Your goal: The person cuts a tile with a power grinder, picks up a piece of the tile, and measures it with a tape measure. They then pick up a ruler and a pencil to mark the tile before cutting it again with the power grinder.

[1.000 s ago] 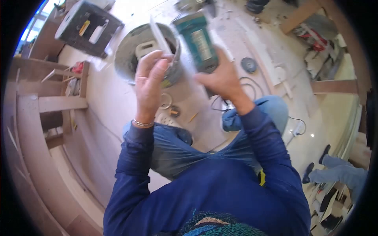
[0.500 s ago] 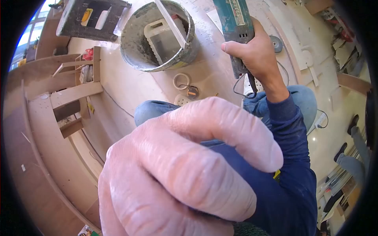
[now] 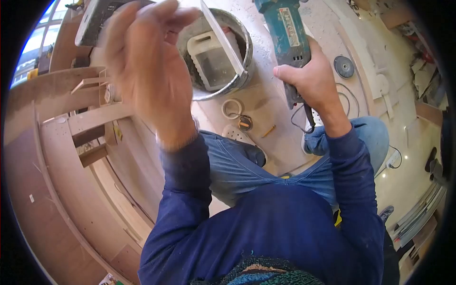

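My right hand [image 3: 316,78] is wrapped round the grip of a teal and black power tool [image 3: 287,35], held upright at the upper middle; its head runs past the top edge. My left hand [image 3: 154,78] is raised at the upper left, blurred, its fingers apart and nothing visible in them. It partly covers a dusty bucket [image 3: 247,50] just behind it. In the bucket are a pale plastic jug [image 3: 213,61] and a long flat strip [image 3: 222,38] that leans across the rim.
On the floor are a tape ring [image 3: 224,109], a tape measure [image 3: 244,123], a pencil [image 3: 269,131] and a round disc [image 3: 344,67]. A dark plastic stool [image 3: 88,26] stands upper left. Wooden framing [image 3: 61,152] lines the left. A person's shoe [image 3: 431,159] shows right.
My left hand has moved from close in front of the camera to the upper left, uncovering my lap and the pencil. The power tool stays in my right hand.
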The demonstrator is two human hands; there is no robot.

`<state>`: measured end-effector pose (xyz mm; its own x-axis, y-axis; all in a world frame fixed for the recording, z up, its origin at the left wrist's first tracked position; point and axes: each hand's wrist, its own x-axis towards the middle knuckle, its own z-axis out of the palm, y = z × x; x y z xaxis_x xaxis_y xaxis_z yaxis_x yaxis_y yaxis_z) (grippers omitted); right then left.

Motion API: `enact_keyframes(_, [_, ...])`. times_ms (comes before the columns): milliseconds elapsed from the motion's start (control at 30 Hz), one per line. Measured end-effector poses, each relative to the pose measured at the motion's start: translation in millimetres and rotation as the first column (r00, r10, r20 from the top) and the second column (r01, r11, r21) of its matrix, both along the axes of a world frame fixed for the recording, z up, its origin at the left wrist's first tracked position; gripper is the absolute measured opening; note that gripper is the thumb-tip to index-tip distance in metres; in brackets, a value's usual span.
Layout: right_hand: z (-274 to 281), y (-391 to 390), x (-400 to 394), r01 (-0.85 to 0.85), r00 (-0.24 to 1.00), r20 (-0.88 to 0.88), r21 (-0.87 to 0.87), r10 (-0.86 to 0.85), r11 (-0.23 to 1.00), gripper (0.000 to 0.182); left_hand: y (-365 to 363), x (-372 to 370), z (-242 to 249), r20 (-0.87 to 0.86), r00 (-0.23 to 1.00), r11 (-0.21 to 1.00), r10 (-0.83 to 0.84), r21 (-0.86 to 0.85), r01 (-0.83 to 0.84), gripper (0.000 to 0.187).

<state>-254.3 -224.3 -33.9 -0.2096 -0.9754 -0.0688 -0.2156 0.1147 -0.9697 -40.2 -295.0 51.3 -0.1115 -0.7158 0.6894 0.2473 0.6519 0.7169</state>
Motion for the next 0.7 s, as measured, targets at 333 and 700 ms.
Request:
enact_keyframes(333, [-7.9,-38.4,78.3,-0.042,0.995,-0.088,0.082,0.049,0.996,0.079,-122.3,63.9,-176.4,0.462,0.865,0.777,-0.195,0.611,-0.15,0.042])
enact_keyframes(700, [-25.1,-79.0,150.8,-0.044,0.995,-0.085,0.067,0.05,0.997,0.085,-94.3,65.9,-172.0,-0.197,0.889,0.354,-0.414,0.865,0.357,0.055])
